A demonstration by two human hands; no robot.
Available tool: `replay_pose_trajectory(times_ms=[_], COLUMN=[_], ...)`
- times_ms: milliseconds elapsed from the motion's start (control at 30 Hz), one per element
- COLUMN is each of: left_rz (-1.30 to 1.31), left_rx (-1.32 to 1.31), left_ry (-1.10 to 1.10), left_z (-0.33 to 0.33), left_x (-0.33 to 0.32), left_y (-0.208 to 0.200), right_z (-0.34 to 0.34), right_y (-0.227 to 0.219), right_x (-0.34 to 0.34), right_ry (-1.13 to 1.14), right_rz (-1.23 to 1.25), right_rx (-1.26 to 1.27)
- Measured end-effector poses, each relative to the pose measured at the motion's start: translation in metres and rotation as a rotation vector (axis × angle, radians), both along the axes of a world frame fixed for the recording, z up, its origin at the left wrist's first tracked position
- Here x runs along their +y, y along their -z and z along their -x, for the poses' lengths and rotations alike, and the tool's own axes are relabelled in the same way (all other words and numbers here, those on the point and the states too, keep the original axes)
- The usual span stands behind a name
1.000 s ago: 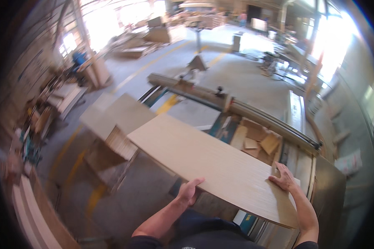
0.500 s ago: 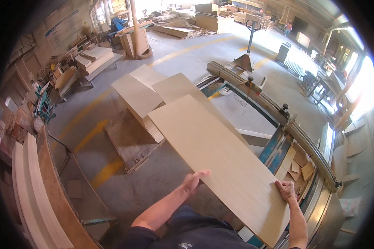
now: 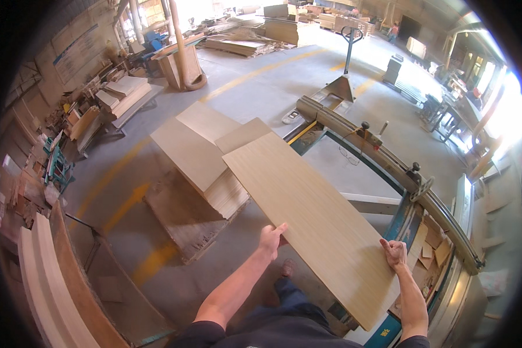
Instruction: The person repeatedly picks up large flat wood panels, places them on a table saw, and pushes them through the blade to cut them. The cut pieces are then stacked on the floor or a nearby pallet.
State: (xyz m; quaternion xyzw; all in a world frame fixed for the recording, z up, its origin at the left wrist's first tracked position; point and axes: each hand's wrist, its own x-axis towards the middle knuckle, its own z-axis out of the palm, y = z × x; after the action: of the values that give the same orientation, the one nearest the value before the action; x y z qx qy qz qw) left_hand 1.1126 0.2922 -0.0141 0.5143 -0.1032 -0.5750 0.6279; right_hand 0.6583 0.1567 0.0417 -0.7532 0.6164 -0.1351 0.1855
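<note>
Board (image 3: 313, 223) lies between left hand (image 3: 270, 239) and right hand (image 3: 395, 253), both hands clamped on opposite long edges.

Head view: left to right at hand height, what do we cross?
Long pale boards → brown wooden base → left hand → held wood panel → right hand → loose offcuts

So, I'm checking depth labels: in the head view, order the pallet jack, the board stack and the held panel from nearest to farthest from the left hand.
1. Held panel: its left edge is in the left hand's grip.
2. Board stack: ahead and to the left.
3. Pallet jack: well ahead, to the right.
</note>
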Motion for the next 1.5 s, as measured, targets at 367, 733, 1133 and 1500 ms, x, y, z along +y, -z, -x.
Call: replay_pose_trajectory(times_ms=[367, 733, 1133, 1500], left_rz=[-0.443, -0.402, -0.293, 0.094], left_rx=[-0.505, -0.22, 0.431, 0.685], left_ry=[0.332, -0.12, -0.22, 0.145], left_z=[-0.124, -0.124, -0.11, -0.06], left_x=[-0.098, -0.102, -0.145, -0.163], left_y=[0.006, 0.054, 0.034, 0.042], right_z=[-0.115, -0.163, -0.213, -0.221], right_y=[0.076, 0.07, 0.012, -0.187], right_x=[-0.106, -0.171, -0.159, -0.07], right_ry=[0.025, -0.255, -0.081, 0.017], right_rz=[-0.153, -0.23, -0.464, 0.062], right_rx=[-0.006, -0.095, -0.027, 0.324])
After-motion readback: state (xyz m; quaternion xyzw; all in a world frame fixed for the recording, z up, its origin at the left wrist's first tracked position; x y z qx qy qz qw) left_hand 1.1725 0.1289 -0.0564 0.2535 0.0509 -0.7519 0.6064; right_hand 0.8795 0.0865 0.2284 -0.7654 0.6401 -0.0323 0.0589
